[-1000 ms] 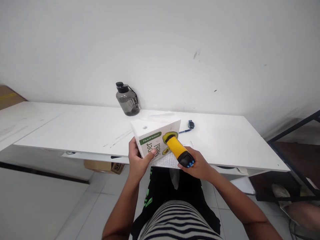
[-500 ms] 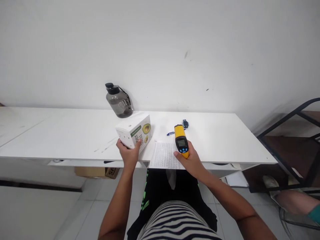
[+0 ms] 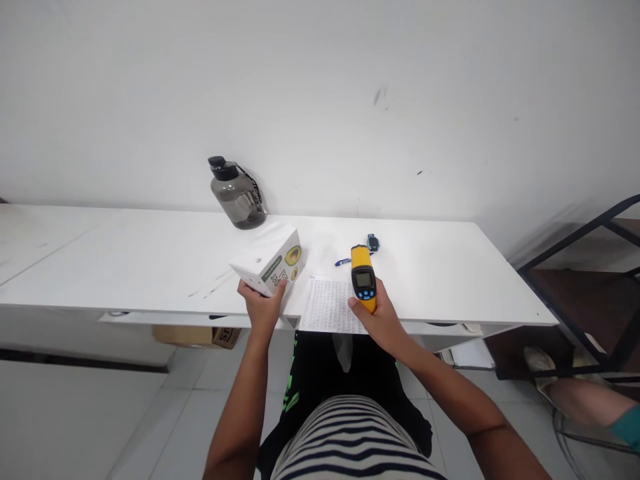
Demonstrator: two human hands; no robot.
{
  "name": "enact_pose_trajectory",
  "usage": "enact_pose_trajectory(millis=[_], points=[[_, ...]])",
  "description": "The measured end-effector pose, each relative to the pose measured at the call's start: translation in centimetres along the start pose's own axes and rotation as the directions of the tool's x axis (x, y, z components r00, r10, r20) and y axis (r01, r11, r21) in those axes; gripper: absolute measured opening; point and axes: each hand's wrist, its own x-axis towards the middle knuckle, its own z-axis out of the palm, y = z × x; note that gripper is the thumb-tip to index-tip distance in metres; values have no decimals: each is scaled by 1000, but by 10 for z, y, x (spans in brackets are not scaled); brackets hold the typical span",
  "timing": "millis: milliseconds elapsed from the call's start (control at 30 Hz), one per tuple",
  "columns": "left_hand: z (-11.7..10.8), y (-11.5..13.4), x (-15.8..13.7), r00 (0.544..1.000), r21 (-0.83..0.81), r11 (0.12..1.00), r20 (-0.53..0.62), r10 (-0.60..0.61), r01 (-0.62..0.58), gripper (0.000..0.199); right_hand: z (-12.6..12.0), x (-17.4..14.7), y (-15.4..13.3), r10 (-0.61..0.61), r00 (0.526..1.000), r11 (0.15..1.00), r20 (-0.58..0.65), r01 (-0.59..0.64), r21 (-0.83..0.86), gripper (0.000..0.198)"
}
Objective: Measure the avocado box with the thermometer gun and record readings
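Observation:
My left hand [image 3: 263,308] is closed on the near end of a white box [image 3: 273,260] with avocado pictures on its side, thumb on the printed face. The box is tilted over the white table. In my right hand [image 3: 383,317] is a yellow and black infrared thermometer [image 3: 363,277], its small screen and blue buttons facing up at me. Beneath it lies a printed sheet of paper [image 3: 327,307] at the table's front edge. A blue pen [image 3: 343,262] and a dark wristwatch [image 3: 373,243] rest just beyond the thermometer.
A grey water bottle [image 3: 237,197] with a black cap stands near the wall behind the box. Under the white table [image 3: 125,267] is a cardboard box [image 3: 193,335]. To the right are a dark metal rack [image 3: 575,287] and another person's limb [image 3: 590,402].
The white box has tipped a little further, its end face turning downward. My right hand and the thermometer have hardly moved. The whole view has shifted slightly.

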Motion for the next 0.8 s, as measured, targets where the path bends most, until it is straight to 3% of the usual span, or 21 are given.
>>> enact_pose_trajectory(millis=[233, 433, 800], points=[[-1, 2, -1, 1000, -20, 1000, 19, -4, 4, 85, 1, 0, 5, -41, 999, 999, 9, 41, 0, 47], [-2, 2, -2, 1000, -1, 1000, 29, -6, 6, 86, 2, 1, 4, 38, 999, 999, 21, -38, 18, 41], [0, 1, -1, 1000, -18, 1000, 15, -4, 4, 85, 6, 2, 13, 4, 999, 1000, 42, -5, 16, 49]])
